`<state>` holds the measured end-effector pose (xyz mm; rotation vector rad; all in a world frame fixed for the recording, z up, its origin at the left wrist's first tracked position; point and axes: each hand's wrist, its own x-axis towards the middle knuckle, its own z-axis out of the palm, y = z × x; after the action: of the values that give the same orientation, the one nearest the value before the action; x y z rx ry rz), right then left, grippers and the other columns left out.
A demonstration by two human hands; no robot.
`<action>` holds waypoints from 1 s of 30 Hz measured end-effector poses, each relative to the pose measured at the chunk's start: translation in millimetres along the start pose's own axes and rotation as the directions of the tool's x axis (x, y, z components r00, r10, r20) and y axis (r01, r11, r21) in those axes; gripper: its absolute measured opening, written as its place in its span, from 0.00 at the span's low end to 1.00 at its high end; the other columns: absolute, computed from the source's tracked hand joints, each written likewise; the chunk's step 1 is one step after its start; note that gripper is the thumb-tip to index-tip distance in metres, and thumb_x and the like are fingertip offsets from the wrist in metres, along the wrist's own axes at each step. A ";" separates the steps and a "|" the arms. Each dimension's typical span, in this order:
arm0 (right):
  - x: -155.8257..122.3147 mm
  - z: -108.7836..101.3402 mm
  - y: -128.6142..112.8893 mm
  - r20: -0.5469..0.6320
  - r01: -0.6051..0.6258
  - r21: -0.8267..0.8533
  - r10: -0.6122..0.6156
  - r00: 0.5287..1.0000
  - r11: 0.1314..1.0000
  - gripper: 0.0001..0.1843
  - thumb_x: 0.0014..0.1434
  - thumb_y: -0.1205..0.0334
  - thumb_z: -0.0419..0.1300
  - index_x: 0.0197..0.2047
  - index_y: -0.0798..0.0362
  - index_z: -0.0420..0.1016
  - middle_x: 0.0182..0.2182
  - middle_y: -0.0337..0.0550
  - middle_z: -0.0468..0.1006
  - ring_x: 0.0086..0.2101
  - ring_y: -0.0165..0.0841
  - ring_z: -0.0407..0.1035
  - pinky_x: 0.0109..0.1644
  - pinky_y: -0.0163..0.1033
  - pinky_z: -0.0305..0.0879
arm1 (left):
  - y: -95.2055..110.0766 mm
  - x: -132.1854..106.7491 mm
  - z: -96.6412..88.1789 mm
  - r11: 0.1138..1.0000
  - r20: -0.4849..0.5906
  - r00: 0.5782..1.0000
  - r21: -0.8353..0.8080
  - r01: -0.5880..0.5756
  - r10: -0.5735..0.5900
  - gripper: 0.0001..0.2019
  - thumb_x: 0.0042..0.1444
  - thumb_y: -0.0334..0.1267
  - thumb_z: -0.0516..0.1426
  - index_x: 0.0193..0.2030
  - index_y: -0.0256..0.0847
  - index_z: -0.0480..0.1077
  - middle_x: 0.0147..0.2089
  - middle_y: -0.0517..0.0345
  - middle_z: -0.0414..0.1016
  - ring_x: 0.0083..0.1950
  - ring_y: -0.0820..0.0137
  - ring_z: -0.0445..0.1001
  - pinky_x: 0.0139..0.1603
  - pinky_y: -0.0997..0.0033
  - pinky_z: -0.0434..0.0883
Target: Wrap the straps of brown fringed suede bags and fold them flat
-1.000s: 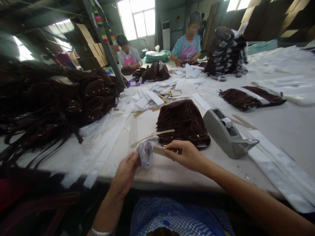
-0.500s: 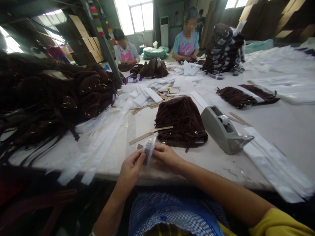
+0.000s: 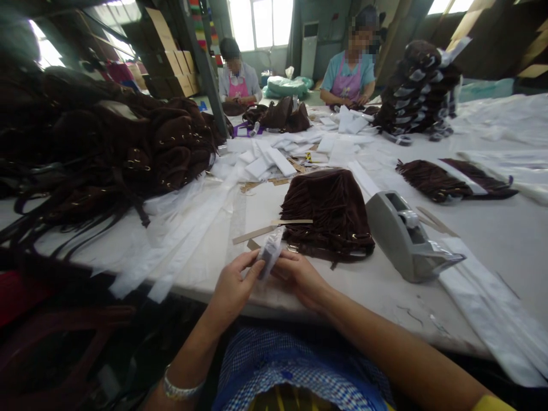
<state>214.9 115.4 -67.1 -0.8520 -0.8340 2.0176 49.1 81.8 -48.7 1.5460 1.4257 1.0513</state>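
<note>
Between my two hands is a small dark piece in clear plastic wrap (image 3: pixel 270 251), held up just over the table's near edge. My left hand (image 3: pixel 236 281) pinches its lower left side with thumb and fingers. On the other side, the fingers of my right hand (image 3: pixel 303 276) close on the wrap; their tips are partly hidden behind it. A dark brown fringed bag (image 3: pixel 327 211) lies just beyond my hands, with buckles and a strap along its near edge. Thin tan strips (image 3: pixel 257 233) lie against the bag's left side.
A grey tape dispenser (image 3: pixel 396 228) stands right of the bag. White strips (image 3: pixel 492 308) lie at the right edge, more at left. A large heap of brown bags (image 3: pixel 171 137) fills the left. A banded fringed bag (image 3: pixel 454 180) lies right. Two people (image 3: pixel 349 74) work across the table.
The view has swung a little left, so everything sits farther right. The wrapped piece has tilted over to the right, with both hands still on it.
</note>
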 end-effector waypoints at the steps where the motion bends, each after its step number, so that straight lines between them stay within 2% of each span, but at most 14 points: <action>1: -0.6 -0.4 0.2 0.006 -0.012 0.007 0.012 1.000 1.000 0.17 0.50 0.57 0.70 0.44 0.52 0.82 0.36 0.42 0.81 0.35 0.30 0.71 0.46 0.36 0.64 | -0.8 -0.5 -0.5 0.997 -0.006 0.999 -0.072 0.033 -0.034 0.17 0.61 0.45 0.58 0.54 0.41 0.68 0.47 0.52 0.79 0.49 0.63 0.77 0.52 0.65 0.71; 4: -0.3 -2.9 1.3 0.034 -0.019 -0.012 0.020 0.999 1.000 0.17 0.52 0.57 0.68 0.45 0.52 0.82 0.38 0.43 0.81 0.36 0.30 0.72 0.45 0.35 0.64 | -6.0 -2.2 0.2 0.931 -0.019 0.989 -0.341 0.132 -0.147 0.21 0.57 0.45 0.62 0.52 0.42 0.60 0.39 0.57 0.79 0.37 0.68 0.78 0.41 0.69 0.73; 6: 1.8 -4.0 2.7 0.084 -0.005 -0.013 0.006 0.996 1.000 0.16 0.53 0.58 0.68 0.46 0.52 0.82 0.38 0.44 0.81 0.35 0.30 0.72 0.45 0.35 0.64 | -10.6 -2.8 1.8 0.881 -0.067 0.977 -0.449 0.151 -0.202 0.22 0.53 0.44 0.65 0.48 0.42 0.60 0.40 0.59 0.77 0.36 0.72 0.77 0.39 0.73 0.72; 9: 5.3 -3.7 4.2 0.112 0.004 -0.014 -0.002 0.994 1.000 0.17 0.53 0.58 0.68 0.46 0.53 0.82 0.37 0.44 0.82 0.34 0.30 0.72 0.45 0.35 0.64 | -16.9 -3.0 3.5 0.832 -0.119 0.955 -0.527 0.171 -0.271 0.24 0.49 0.43 0.68 0.47 0.41 0.62 0.48 0.56 0.74 0.40 0.72 0.77 0.42 0.75 0.72; 12: 7.5 -2.8 2.6 0.100 0.001 -0.060 0.005 0.995 0.998 0.19 0.52 0.56 0.69 0.46 0.53 0.82 0.36 0.44 0.82 0.34 0.31 0.72 0.44 0.36 0.65 | -21.1 -2.9 3.4 0.748 -0.020 0.947 -0.619 0.240 -0.320 0.30 0.49 0.43 0.68 0.57 0.40 0.63 0.53 0.49 0.75 0.50 0.65 0.77 0.50 0.70 0.71; 15: 8.1 -3.8 -3.0 0.110 0.028 -0.160 -0.011 0.994 0.987 0.19 0.51 0.54 0.70 0.45 0.54 0.83 0.35 0.43 0.82 0.33 0.32 0.72 0.45 0.38 0.65 | -21.5 -2.6 2.9 0.697 0.048 0.942 -0.660 0.280 -0.332 0.38 0.49 0.42 0.68 0.65 0.42 0.59 0.48 0.51 0.78 0.51 0.63 0.77 0.52 0.68 0.71; 17: 7.7 -6.7 -7.8 0.143 0.034 -0.188 -0.007 0.990 0.981 0.18 0.51 0.55 0.70 0.44 0.54 0.83 0.35 0.43 0.82 0.35 0.33 0.73 0.48 0.39 0.65 | -19.6 -2.6 2.4 0.704 0.031 0.942 -0.656 0.271 -0.334 0.38 0.48 0.41 0.69 0.65 0.42 0.62 0.46 0.52 0.80 0.50 0.64 0.77 0.52 0.70 0.71; 19: 6.4 -10.9 -11.8 0.167 -0.018 -0.139 0.041 0.985 0.990 0.18 0.51 0.56 0.70 0.45 0.54 0.83 0.38 0.44 0.82 0.38 0.34 0.74 0.51 0.40 0.65 | -17.0 -3.0 1.3 0.730 0.021 0.948 -0.632 0.258 -0.317 0.32 0.47 0.42 0.69 0.59 0.39 0.69 0.48 0.51 0.80 0.50 0.64 0.77 0.51 0.71 0.71; 22: 2.2 -16.5 -14.0 0.098 -0.147 0.027 0.143 0.985 0.989 0.15 0.53 0.56 0.68 0.43 0.55 0.83 0.42 0.47 0.82 0.42 0.35 0.74 0.52 0.41 0.67 | -13.9 -4.4 -1.6 0.771 0.041 0.959 -0.586 0.249 -0.279 0.22 0.48 0.42 0.69 0.50 0.36 0.75 0.49 0.48 0.80 0.49 0.64 0.77 0.50 0.71 0.72; 24: -1.8 -17.0 -12.5 0.075 -0.176 0.092 0.170 0.983 0.980 0.14 0.53 0.59 0.68 0.42 0.55 0.83 0.44 0.47 0.81 0.44 0.35 0.74 0.55 0.40 0.67 | -13.0 -5.4 -3.6 0.786 0.052 0.962 -0.565 0.250 -0.269 0.20 0.50 0.42 0.68 0.49 0.37 0.76 0.49 0.49 0.80 0.48 0.65 0.77 0.50 0.71 0.72; 27: -7.7 -12.9 -6.8 0.157 -0.131 0.056 0.121 0.980 0.990 0.20 0.50 0.63 0.70 0.48 0.54 0.81 0.47 0.46 0.80 0.46 0.34 0.74 0.58 0.39 0.64 | -12.5 -6.7 -4.6 0.812 0.030 0.966 -0.535 0.232 -0.256 0.20 0.51 0.41 0.67 0.50 0.37 0.75 0.49 0.50 0.80 0.48 0.65 0.77 0.50 0.70 0.72; 30: -10.8 -8.3 0.0 0.150 -0.065 -0.020 0.068 0.986 0.998 0.21 0.52 0.57 0.70 0.49 0.52 0.80 0.45 0.45 0.81 0.43 0.34 0.74 0.55 0.39 0.66 | -12.1 -8.8 -2.4 0.854 -0.015 0.975 -0.487 0.186 -0.221 0.18 0.51 0.41 0.67 0.48 0.36 0.75 0.47 0.49 0.80 0.47 0.64 0.77 0.50 0.68 0.72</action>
<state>226.6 108.6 -68.7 -0.7521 -0.9163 2.1573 42.2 74.0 -59.6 0.9827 1.2171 1.2263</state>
